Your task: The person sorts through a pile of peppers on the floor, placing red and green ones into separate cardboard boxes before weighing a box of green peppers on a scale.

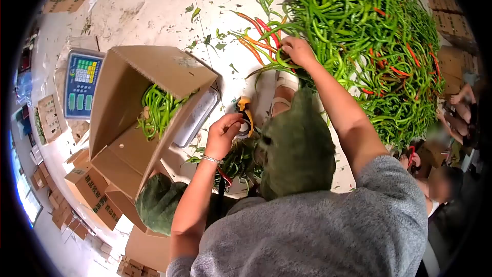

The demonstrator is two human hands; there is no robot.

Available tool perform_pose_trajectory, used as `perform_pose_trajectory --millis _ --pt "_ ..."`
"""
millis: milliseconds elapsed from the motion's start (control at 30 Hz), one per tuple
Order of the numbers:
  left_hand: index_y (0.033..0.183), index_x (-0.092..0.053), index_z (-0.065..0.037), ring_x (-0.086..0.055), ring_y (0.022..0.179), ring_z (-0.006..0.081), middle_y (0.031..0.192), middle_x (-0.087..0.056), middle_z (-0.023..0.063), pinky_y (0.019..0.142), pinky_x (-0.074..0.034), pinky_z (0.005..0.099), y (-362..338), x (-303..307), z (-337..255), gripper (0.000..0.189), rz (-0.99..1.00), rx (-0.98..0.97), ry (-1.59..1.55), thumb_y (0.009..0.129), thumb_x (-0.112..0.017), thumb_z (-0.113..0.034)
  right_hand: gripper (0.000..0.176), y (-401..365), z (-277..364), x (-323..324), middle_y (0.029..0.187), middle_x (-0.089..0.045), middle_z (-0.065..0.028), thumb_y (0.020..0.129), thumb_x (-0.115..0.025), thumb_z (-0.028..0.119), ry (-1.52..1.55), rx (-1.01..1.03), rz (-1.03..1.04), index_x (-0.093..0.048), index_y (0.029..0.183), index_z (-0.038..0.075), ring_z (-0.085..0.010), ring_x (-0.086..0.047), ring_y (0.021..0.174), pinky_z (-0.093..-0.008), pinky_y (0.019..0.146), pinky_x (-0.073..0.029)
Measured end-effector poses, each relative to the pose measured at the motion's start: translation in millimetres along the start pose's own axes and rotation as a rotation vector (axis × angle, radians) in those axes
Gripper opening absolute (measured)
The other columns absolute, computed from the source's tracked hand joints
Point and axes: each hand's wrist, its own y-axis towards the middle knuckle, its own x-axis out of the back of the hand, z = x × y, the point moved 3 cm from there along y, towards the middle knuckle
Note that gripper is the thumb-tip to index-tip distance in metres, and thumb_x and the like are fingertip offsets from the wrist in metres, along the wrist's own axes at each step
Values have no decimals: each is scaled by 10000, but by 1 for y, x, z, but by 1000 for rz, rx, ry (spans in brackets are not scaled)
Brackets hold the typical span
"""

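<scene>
My right hand (298, 52) reaches to the near edge of a big heap of green chili peppers (333, 15). Its fingers are curled onto chili peppers there; how many are gripped is hidden. Several red and orange chili peppers (251, 46) lie beside its fingertips. My left hand (223, 134), with a bracelet at the wrist, is closed in a loose curl, and nothing shows in it. It hovers near a yellow tape dispenser (250, 118) on the floor. Left of it, an open cardboard box (118, 82) lies tilted, with a bunch of green chili peppers (158, 112) inside.
A blue scale display (82, 84) stands behind the box, and part of a metal scale plate (197, 118) shows beside it. More peppers (238, 161) lie between my legs. Flat and stacked cartons (92, 192) are at the left. Another person (441, 184) sits at the right.
</scene>
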Motion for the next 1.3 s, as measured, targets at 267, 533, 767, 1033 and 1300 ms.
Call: perform_pose_trajectory --millis 267,533,767,1033,1300 --pt "1133 -558 6 -601 891 118 985 -649 78 740 -446 230 84 -1 30 268 -56 281 -271 887 -535 -97 161 46 -17 -88 825 -657 -81 799 -502 123 -678 82 279 -658 834 140 -255 -623 802 -391 781 -414" --pt "1303 -429 -77 -510 1095 169 1228 -525 99 906 -391 300 133 -37 -8 455 112 102 -438 877 -556 -173 308 10 31 51 748 -511 26 759 -684 130 614 -22 -65 -614 1054 76 -62 -464 685 -215 668 -412" --pt "1226 -445 -93 -555 1039 236 1150 -560 90 925 -417 371 167 -37 21 310 12 149 -1107 935 -475 -195 197 13 93 -3 880 -626 -117 806 -603 197 78 461 187 -629 935 51 -301 -600 794 -362 690 -483" --pt "980 -560 -33 -584 831 228 795 -575 71 847 -457 382 163 -30 22 154 -1 119 -921 827 -560 -60 356 163 -5 -89 862 -624 -132 749 -617 377 -373 -70 84 -636 896 54 -298 -603 865 -397 747 -470" --pt "1074 -562 -15 -515 600 120 867 -573 51 660 -466 293 148 -9 20 252 -195 111 -680 831 -570 -81 365 146 15 -28 666 -546 -90 722 -690 369 25 179 285 -579 814 34 -189 -522 640 -320 600 -413"
